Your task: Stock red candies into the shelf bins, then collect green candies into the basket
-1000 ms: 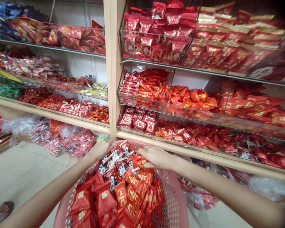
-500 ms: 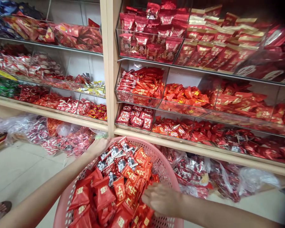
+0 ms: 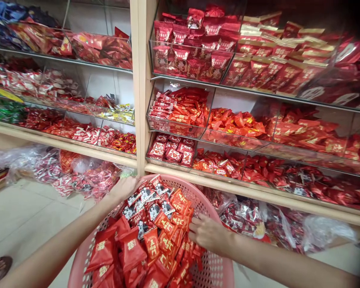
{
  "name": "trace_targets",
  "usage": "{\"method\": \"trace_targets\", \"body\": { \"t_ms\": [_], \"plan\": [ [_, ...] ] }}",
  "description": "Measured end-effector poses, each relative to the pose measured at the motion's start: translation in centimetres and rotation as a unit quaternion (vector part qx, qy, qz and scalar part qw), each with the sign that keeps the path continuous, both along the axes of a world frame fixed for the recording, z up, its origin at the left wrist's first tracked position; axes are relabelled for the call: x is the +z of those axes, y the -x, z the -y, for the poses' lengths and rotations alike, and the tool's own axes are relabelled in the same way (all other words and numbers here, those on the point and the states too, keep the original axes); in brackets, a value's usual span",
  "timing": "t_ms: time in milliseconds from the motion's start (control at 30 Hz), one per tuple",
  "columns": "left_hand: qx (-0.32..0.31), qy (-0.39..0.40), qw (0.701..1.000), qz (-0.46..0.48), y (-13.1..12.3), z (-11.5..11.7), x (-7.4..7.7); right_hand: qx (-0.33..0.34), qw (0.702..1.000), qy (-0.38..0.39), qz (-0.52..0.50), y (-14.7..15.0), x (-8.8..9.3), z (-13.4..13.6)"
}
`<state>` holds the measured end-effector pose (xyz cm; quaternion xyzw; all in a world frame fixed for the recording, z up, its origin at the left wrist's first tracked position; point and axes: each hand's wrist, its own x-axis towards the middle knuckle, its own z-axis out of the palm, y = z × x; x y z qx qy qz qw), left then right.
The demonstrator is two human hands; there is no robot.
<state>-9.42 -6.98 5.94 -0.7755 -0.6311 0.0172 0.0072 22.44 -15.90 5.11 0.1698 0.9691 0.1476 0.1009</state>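
A pink perforated plastic basket (image 3: 217, 224) is heaped with small wrapped snack packets. Orange-red packets with gold characters (image 3: 165, 244) fill the middle and right. Packets with black-and-white figures (image 3: 151, 208) lie at the far end, and larger red packets (image 3: 132, 248) at the near left. My left hand (image 3: 126, 187) grips the basket's far left rim, its fingertips partly hidden. Over the right side of the heap, my right hand (image 3: 207, 234) has curled fingers against the orange-red packets; whatever is under the fingers is hidden.
Wooden shelves with clear bins (image 3: 180, 128) of wrapped snacks stand ahead, divided by an upright post (image 3: 139, 100). Clear plastic bags of packets (image 3: 78, 172) lie on the tiled floor (image 3: 27, 216) below. A sandalled foot (image 3: 0, 267) shows at lower left.
My right hand has moved up and slightly right over the packets, towards the basket's right rim. Packets on the right that it covered now show. My left hand stays on the rim.
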Motion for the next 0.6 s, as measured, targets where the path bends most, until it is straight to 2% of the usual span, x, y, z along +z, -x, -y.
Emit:
{"method": "trace_targets", "body": {
  "t_ms": [233,467,600],
  "plan": [
    [-0.009,-0.001,1.0,0.002,0.1,0.2,-0.2,0.068,0.996,0.049,-0.035,2.0,0.1,1.5],
    [-0.012,-0.007,1.0,0.002,-0.1,0.4,0.3,0.081,0.991,0.092,-0.046,2.8,-2.9,2.1],
    [-0.005,0.001,1.0,0.0,-0.2,0.5,0.5,0.074,0.992,0.088,-0.052,2.9,-4.3,2.3]
  ]
}}
